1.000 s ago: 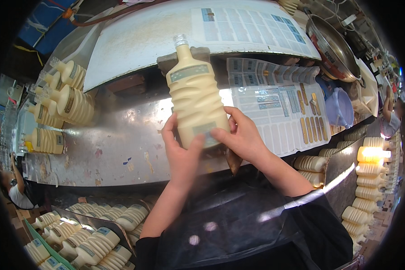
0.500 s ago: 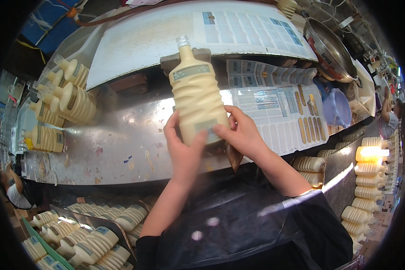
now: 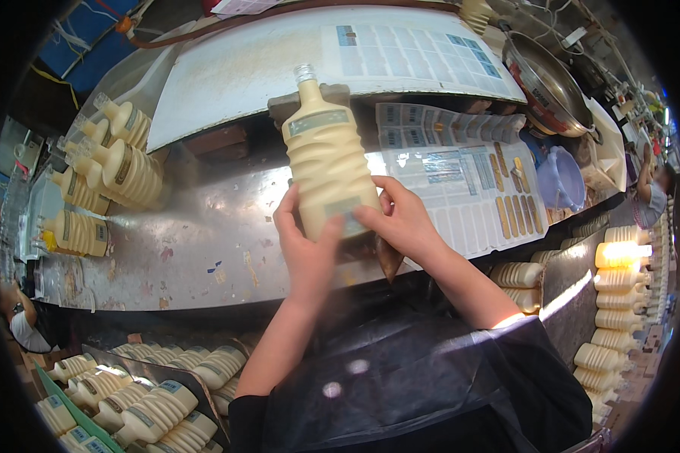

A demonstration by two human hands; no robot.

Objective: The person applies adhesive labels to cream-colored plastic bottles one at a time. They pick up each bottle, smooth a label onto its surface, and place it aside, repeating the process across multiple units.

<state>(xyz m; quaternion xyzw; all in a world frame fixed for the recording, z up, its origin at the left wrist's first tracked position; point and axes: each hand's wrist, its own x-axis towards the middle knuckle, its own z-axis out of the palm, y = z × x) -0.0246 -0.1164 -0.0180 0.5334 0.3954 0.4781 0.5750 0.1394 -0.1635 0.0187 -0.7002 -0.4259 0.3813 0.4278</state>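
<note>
A cream bottle (image 3: 329, 162) with a wavy ribbed body and a clear neck lies with its neck away from me, its upper end against a grey-brown block (image 3: 279, 110). My left hand (image 3: 310, 249) holds the lower left side, thumb on the front. On the other side, my right hand (image 3: 406, 224) grips the lower right, its thumb pressed near the edge of a small pale blue-grey label (image 3: 343, 205). A longer greenish label (image 3: 319, 121) sits near the shoulder. Under my right hand a brown pointed piece (image 3: 388, 260) pokes out; its kind is unclear.
Label sheets (image 3: 472, 219) with gold strips lie to the right, near a lilac bucket (image 3: 561, 181) and a large metal pan (image 3: 545, 83). Several cream bottles (image 3: 125, 170) stand on the left of the metal table (image 3: 196, 257). Bins below hold more bottles (image 3: 159, 408). Other people are at both far sides.
The view has shifted very slightly. Both hands keep their hold on the bottle, which lies in the same place with its neck away from me.
</note>
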